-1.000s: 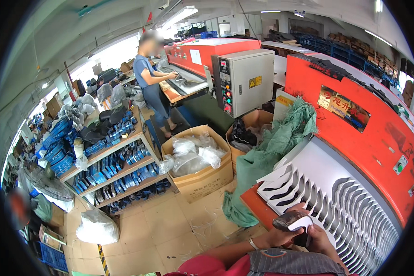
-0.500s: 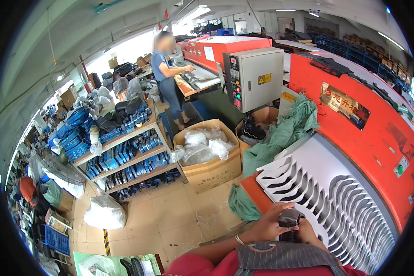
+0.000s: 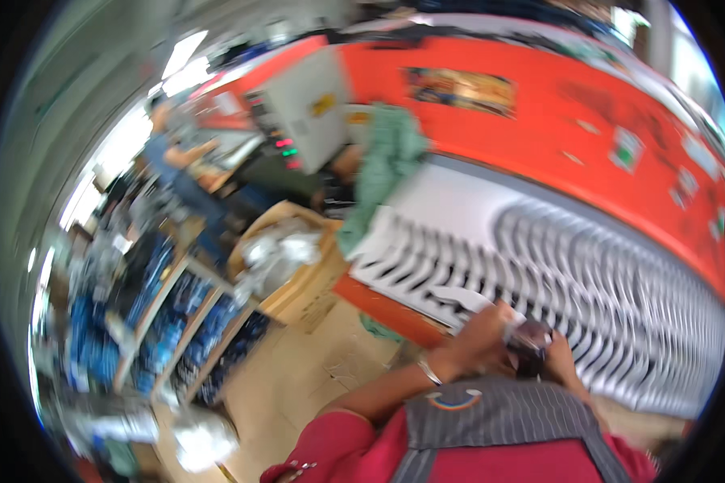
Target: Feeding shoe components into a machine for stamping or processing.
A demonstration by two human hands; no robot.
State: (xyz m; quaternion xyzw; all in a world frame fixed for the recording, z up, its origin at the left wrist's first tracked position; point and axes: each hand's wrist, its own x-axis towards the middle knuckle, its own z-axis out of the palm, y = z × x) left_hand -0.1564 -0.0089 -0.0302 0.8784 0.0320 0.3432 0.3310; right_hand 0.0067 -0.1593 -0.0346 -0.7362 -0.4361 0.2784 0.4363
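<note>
Both my hands are together in front of my chest, smeared by motion. My left hand [image 3: 485,336] is closed against one side of a dark glossy block-like object [image 3: 530,336], whose kind I cannot make out. On its other side my right hand [image 3: 562,361] grips it too, the fingers partly hidden. A flat white curved cut piece [image 3: 461,298] juts out beyond my left hand; whether that hand holds it is unclear. Right beyond my hands, many thin white curved pieces [image 3: 596,282] lie overlapping in rows on a white surface [image 3: 459,193].
A long red machine [image 3: 540,121] runs behind the white pieces. Green sacking [image 3: 391,161] hangs at its left end, beside a carton [image 3: 302,294] of clear plastic bags. Farther left stand a grey control box [image 3: 306,105], a person [image 3: 177,157] and a shelf rack [image 3: 169,330] with blue items.
My view has swung to the right, so the carton, shelf and person sit farther left. Both hands still hold the dark object; the white piece now shows beyond my left hand.
</note>
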